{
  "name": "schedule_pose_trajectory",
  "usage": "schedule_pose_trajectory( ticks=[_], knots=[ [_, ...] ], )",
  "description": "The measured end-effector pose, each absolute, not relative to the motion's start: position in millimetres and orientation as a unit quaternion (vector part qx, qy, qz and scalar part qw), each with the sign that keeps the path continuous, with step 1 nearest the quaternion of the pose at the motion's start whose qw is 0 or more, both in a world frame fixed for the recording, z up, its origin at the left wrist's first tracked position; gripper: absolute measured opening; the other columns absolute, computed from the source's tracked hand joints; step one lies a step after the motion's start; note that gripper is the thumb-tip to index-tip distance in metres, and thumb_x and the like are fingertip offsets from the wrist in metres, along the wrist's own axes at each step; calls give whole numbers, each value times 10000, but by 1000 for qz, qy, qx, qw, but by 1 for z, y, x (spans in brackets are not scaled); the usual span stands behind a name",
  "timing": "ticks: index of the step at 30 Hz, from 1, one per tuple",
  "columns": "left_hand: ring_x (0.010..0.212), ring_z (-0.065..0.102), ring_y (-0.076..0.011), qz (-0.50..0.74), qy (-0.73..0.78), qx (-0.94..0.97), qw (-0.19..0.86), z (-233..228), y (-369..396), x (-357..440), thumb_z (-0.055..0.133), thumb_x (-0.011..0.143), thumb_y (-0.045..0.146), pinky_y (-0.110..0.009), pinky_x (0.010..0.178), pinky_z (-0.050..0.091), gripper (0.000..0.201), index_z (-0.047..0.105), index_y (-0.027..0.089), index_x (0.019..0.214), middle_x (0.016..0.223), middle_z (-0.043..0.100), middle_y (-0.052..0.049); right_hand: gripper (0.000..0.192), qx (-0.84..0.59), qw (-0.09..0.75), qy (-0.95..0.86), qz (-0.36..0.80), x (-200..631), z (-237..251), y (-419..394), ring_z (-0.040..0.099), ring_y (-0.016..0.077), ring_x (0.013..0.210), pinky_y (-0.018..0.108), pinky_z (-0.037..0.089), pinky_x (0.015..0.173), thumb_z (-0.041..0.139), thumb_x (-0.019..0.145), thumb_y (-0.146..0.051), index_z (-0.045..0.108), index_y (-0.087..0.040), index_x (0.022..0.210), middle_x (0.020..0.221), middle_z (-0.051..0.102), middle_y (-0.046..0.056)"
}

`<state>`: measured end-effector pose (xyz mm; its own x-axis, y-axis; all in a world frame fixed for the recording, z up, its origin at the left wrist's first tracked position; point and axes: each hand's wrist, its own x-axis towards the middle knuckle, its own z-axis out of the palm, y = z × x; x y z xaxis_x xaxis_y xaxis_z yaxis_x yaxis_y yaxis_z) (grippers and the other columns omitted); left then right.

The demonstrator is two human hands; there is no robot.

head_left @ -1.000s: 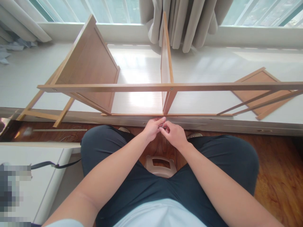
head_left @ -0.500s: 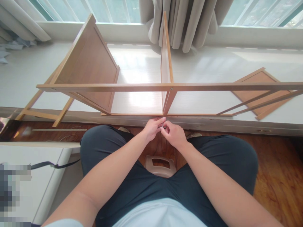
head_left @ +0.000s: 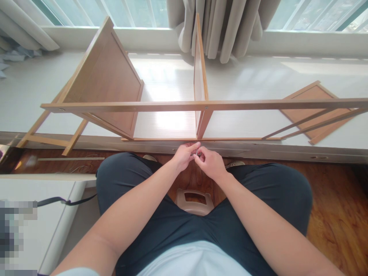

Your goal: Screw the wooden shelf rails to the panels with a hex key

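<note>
Metal piece (head_left: pixel 197 151): small, near the frame's centre, just below the rack (head_left: pixel 161 107), between the fingertips of left hand (head_left: pixel 181 156) and right hand (head_left: pixel 212 160). Both grips look pinched nearly closed on it. Barely anything differs from half a second ago; handling appears ongoing. No container can be made out.

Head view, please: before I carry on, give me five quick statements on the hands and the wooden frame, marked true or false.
1. The left hand and right hand meet at a small thin piece. True.
2. Both hands grip the frame's long upper rail. False: they are apart from it, on the wearer's side.
3. A wooden panel lies on the white ledge. True.
4. The curtains are pink. False: the curtains are greyish beige.
5. The knees are pressed together. False: they are spread apart.
</note>
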<state>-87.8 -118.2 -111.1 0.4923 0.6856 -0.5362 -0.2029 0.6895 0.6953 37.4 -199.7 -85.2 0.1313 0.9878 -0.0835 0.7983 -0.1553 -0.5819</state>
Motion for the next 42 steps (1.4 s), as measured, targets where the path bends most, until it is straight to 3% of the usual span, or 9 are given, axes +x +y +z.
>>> schedule_pose_trajectory(
  ticks=[42],
  knots=[
    [678,638,-141,271,440,285,807,-107,-119,-88,989,622,439,-289,682,508,471,696,123,812,728,675,-33,141,-722,213,-612,243,39,-89,-200,619,205,691,303,315,651,544,911,-276,660,-243,984,772,720,8]
  ],
)
